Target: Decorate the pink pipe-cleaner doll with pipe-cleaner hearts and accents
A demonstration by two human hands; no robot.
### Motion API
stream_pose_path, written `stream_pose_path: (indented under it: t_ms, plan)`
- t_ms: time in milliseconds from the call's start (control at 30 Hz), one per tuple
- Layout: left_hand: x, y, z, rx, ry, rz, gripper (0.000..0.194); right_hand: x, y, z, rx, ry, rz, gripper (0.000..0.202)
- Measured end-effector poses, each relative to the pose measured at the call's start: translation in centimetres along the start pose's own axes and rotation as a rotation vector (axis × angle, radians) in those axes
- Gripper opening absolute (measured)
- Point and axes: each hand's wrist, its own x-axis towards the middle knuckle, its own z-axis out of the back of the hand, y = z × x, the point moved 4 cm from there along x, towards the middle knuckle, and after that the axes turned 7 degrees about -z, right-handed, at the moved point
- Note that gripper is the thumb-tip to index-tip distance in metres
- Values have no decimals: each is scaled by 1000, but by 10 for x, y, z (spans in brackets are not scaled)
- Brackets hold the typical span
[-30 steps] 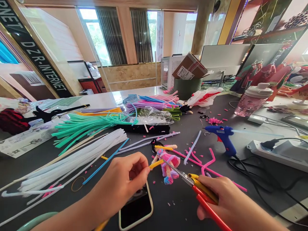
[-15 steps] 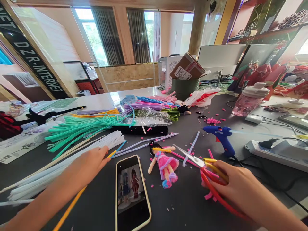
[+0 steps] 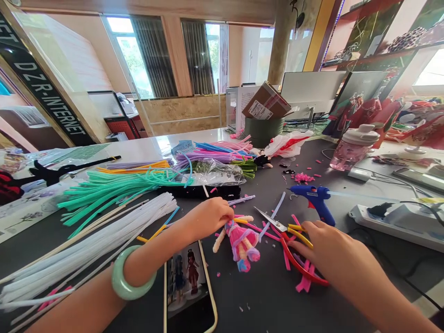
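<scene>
My left hand, a pale green bangle on its wrist, has its fingers closed at the head end of a small pipe-cleaner doll. The hand covers the doll's head; its pink dress, beige limbs and pink-and-blue feet show. My right hand is closed around the yellow and red handles of a pair of scissors, whose blades are a little apart and point toward the doll. Left of the doll lies a phone showing a picture of two dolls. A blue-and-yellow pipe cleaner rests behind my left forearm.
White pipe cleaners and green ones are bundled at left. A blue glue gun and a power strip lie at right. Beyond stand a pink bottle and a dark bin holding a cardboard box.
My left hand has let go of the blue-and-yellow pipe cleaner and moved right to the doll's head. The doll has shifted slightly. My right hand stays at the scissors.
</scene>
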Motion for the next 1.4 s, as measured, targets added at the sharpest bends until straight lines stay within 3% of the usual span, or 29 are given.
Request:
stream_pose_path:
  t_ms: [67,200,300,400,500,633,867,1200,1400]
  plan:
    - [1,2,-1,16,3,3,28,5,15,12,-32,8,86,18]
    - [0,0,1,45,-35,9,29,23,61,31,134,7,337,17]
    - [-3,-3,6,53,-108,8,23,38,90,35,227,-10,443,12]
    - [-8,-6,13,36,-211,6,12,46,104,32,327,-55,535,10]
    - [-14,-12,21,-10,-309,-8,19,47,104,29,445,-130,588,13]
    - [-19,-22,30,-81,-413,-23,15,42,98,31,648,-244,626,16]
    - [-22,-30,38,-165,-541,-54,9,34,91,40,929,-300,525,13]
    - [-25,-39,36,-251,-541,-119,12,27,89,42,1009,-241,563,11]
    - [-25,-37,41,-274,-453,-113,15,30,87,39,1082,-178,611,12]
